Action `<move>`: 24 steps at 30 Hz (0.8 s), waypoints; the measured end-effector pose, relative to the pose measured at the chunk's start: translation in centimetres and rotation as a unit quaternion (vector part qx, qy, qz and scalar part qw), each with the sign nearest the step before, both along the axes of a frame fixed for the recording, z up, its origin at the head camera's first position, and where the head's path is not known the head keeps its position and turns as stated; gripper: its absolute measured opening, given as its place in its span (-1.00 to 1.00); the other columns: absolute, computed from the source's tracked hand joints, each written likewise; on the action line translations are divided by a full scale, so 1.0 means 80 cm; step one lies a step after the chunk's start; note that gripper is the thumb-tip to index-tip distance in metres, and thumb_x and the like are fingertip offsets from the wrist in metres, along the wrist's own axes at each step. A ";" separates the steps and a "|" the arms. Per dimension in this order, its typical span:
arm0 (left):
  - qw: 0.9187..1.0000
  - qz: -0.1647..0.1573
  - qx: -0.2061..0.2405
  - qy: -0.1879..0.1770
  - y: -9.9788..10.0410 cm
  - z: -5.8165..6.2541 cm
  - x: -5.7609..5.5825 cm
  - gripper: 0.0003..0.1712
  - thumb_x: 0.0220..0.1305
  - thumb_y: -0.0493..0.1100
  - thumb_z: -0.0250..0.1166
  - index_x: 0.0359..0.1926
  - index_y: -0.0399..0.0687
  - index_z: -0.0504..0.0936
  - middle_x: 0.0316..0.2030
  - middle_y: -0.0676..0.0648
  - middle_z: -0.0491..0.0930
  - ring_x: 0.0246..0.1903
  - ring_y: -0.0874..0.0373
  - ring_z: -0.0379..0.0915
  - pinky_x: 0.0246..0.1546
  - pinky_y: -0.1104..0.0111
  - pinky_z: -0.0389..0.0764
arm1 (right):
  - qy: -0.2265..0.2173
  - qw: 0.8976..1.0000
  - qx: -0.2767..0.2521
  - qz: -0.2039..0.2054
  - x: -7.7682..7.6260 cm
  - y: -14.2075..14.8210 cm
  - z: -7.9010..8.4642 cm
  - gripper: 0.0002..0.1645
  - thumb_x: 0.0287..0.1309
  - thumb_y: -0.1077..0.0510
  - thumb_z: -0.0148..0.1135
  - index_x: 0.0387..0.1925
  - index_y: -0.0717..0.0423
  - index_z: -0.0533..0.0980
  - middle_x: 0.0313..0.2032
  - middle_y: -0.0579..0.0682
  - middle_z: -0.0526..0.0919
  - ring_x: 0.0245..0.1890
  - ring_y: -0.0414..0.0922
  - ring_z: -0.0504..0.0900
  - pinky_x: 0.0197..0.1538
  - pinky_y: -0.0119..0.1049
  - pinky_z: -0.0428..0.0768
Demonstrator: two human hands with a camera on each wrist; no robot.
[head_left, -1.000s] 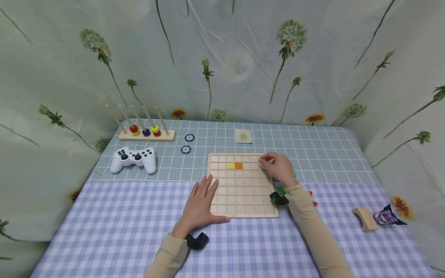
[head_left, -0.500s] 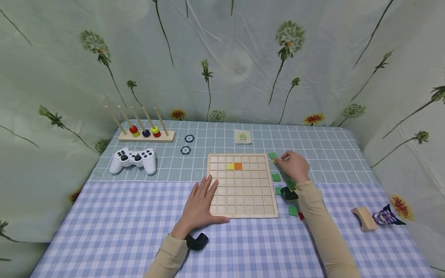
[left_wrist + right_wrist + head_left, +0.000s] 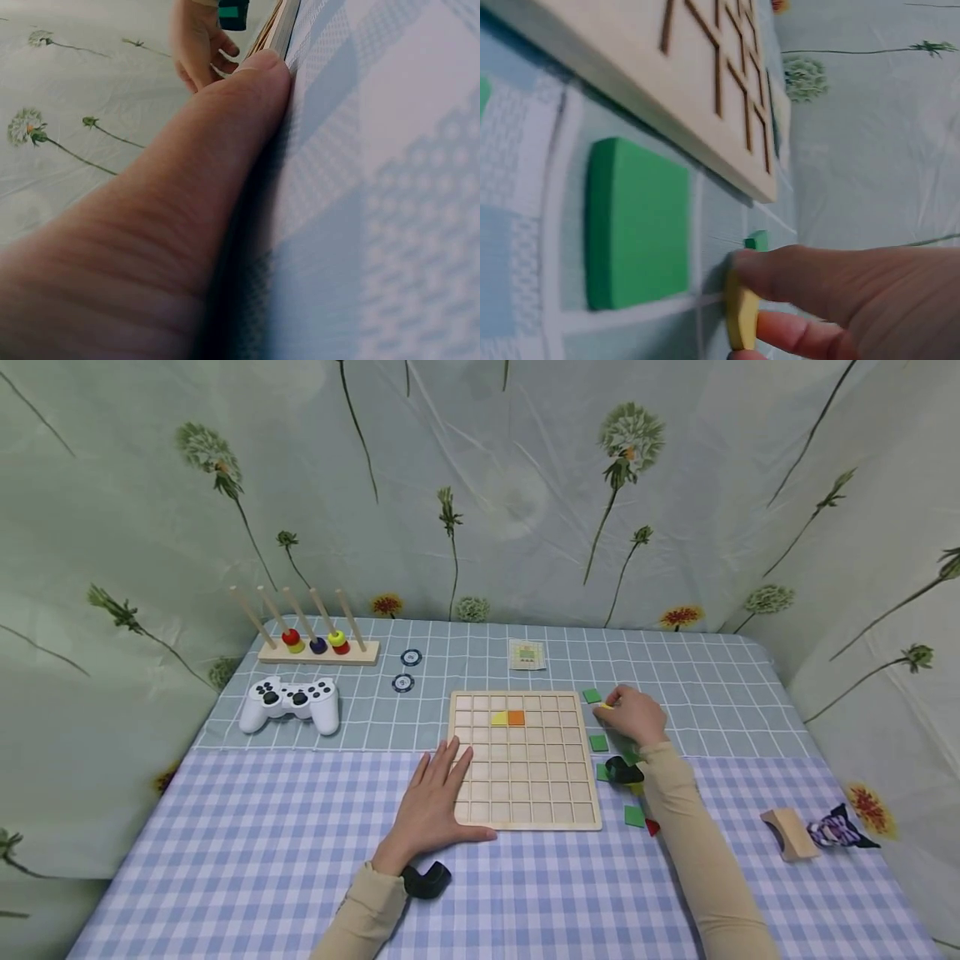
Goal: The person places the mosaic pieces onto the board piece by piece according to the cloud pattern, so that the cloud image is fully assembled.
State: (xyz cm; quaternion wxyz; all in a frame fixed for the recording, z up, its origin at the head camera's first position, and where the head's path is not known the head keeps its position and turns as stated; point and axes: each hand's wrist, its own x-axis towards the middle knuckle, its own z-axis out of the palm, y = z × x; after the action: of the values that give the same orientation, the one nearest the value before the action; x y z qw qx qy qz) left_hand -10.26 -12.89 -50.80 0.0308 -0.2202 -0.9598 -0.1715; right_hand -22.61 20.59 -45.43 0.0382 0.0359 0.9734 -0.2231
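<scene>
My left hand (image 3: 431, 806) lies with fingers spread over the lower left corner of a wooden grid board (image 3: 517, 822), its thumb along the front edge. In two neighbouring cells of the board's upper part sit a yellow piece (image 3: 499, 718) and an orange square tile (image 3: 516, 717). Just right of the board, my right hand (image 3: 633, 714) pinches a yellow tile (image 3: 742, 319) between thumb and fingers, close to the cloth. A green square tile (image 3: 641, 225) lies beside that hand in the right wrist view. Part of the yellow tile is hidden by the thumb.
Several green tiles (image 3: 633, 816) and a red piece (image 3: 652, 827) lie right of the board, some under the right forearm. A picture card (image 3: 527, 654) is behind the board. Further left are a white game controller (image 3: 290, 702), chips (image 3: 402, 682) and a peg stand (image 3: 318, 653); right, an arched wooden block (image 3: 789, 835).
My right hand has moved right, from the board's upper right corner to the loose tiles, and now pinches a yellow tile. The left hand has stayed on the board.
</scene>
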 end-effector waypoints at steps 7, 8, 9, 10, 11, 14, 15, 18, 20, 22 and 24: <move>1.000 0.002 -0.003 -0.003 0.000 -0.001 -0.001 0.44 -0.28 0.68 0.17 0.49 -0.06 -0.03 0.47 -0.14 -0.19 0.44 0.02 -0.38 0.38 0.17 -0.30 | -0.020 0.998 -0.051 0.041 0.004 0.009 0.005 -0.73 0.07 0.14 0.31 -0.25 0.25 0.55 -0.32 0.17 0.55 -0.38 0.04 0.47 -0.35 -0.13 0.41; 1.000 0.002 -0.003 -0.003 0.000 -0.001 -0.001 0.44 -0.28 0.68 0.17 0.49 -0.06 -0.03 0.47 -0.14 -0.18 0.44 0.02 -0.38 0.38 0.17 -0.29 | -0.021 0.998 -0.053 0.040 0.004 0.010 0.005 -0.72 0.06 0.15 0.31 -0.23 0.27 0.56 -0.31 0.18 0.56 -0.36 0.05 0.47 -0.32 -0.12 0.42; 1.000 0.002 -0.003 -0.003 0.000 -0.001 -0.001 0.44 -0.28 0.68 0.16 0.49 -0.07 -0.02 0.47 -0.14 -0.18 0.44 0.02 -0.38 0.38 0.17 -0.29 | -0.022 0.998 -0.053 0.035 0.005 0.010 0.005 -0.70 0.05 0.15 0.32 -0.22 0.28 0.56 -0.30 0.19 0.56 -0.35 0.06 0.48 -0.31 -0.11 0.43; 1.000 0.002 -0.003 -0.003 0.000 -0.001 -0.001 0.44 -0.28 0.69 0.16 0.48 -0.07 -0.02 0.47 -0.14 -0.18 0.44 0.01 -0.38 0.38 0.16 -0.29 | -0.022 0.998 -0.052 0.028 0.005 0.010 0.005 -0.68 0.05 0.14 0.32 -0.20 0.29 0.55 -0.29 0.20 0.57 -0.34 0.06 0.49 -0.30 -0.10 0.43; 1.000 0.002 -0.003 -0.004 0.000 0.000 0.000 0.44 -0.28 0.69 0.16 0.48 -0.07 -0.02 0.47 -0.14 -0.18 0.44 0.01 -0.38 0.38 0.16 -0.29 | -0.023 0.998 -0.050 0.018 0.006 0.010 0.006 -0.65 0.05 0.13 0.33 -0.19 0.30 0.55 -0.28 0.20 0.58 -0.33 0.07 0.50 -0.29 -0.10 0.44; 1.000 0.003 -0.004 -0.005 0.001 0.000 0.000 0.44 -0.28 0.69 0.15 0.49 -0.06 -0.02 0.47 -0.13 -0.19 0.44 0.02 -0.38 0.38 0.16 -0.29 | -0.019 0.999 -0.041 -0.010 0.008 0.009 0.006 -0.58 0.04 0.06 0.34 -0.18 0.32 0.54 -0.29 0.20 0.60 -0.33 0.07 0.53 -0.32 -0.10 0.44; 1.000 0.003 -0.003 -0.005 0.001 0.000 0.000 0.44 -0.28 0.69 0.15 0.49 -0.06 -0.02 0.47 -0.13 -0.19 0.44 0.02 -0.38 0.38 0.16 -0.30 | -0.015 0.999 -0.036 -0.016 0.008 0.008 0.006 -0.57 0.04 0.04 0.35 -0.20 0.32 0.54 -0.31 0.19 0.61 -0.34 0.07 0.53 -0.34 -0.11 0.44; 1.000 0.003 -0.003 -0.005 0.001 0.000 0.000 0.44 -0.28 0.69 0.15 0.49 -0.05 -0.03 0.47 -0.13 -0.19 0.44 0.02 -0.39 0.38 0.17 -0.30 | 0.003 0.999 -0.026 -0.018 0.009 0.007 0.005 -0.59 0.04 0.03 0.36 -0.25 0.32 0.56 -0.35 0.17 0.62 -0.37 0.07 0.55 -0.39 -0.11 0.45; 1.000 0.003 -0.001 -0.003 0.001 0.000 0.000 0.44 -0.28 0.69 0.16 0.49 -0.06 -0.03 0.47 -0.14 -0.19 0.44 0.02 -0.38 0.38 0.16 -0.29 | 0.011 0.999 -0.026 -0.016 0.009 0.007 0.005 -0.62 0.03 0.05 0.36 -0.27 0.30 0.56 -0.37 0.15 0.62 -0.38 0.07 0.54 -0.42 -0.12 0.44; 1.000 0.002 -0.001 -0.002 0.001 0.000 0.000 0.44 -0.28 0.69 0.16 0.49 -0.06 -0.02 0.47 -0.14 -0.18 0.44 0.02 -0.38 0.38 0.16 -0.28 | 0.015 0.999 -0.031 -0.013 0.008 0.008 0.005 -0.65 0.02 0.07 0.37 -0.28 0.27 0.55 -0.38 0.13 0.61 -0.40 0.06 0.53 -0.44 -0.14 0.41; 1.000 0.002 -0.001 0.001 0.000 0.001 0.000 0.44 -0.28 0.68 0.16 0.48 -0.07 -0.02 0.47 -0.15 -0.17 0.44 0.02 -0.37 0.38 0.16 -0.27 | 0.019 0.999 -0.039 -0.010 0.008 0.007 0.004 -0.68 0.00 0.09 0.37 -0.29 0.23 0.52 -0.40 0.10 0.59 -0.42 0.04 0.51 -0.45 -0.16 0.38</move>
State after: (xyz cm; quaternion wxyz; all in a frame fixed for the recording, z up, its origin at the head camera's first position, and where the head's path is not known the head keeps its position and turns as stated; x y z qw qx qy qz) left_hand -10.26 -12.86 -50.76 0.0315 -0.2189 -0.9602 -0.1704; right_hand -21.98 21.18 -45.10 0.0192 0.0397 0.9640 -0.2620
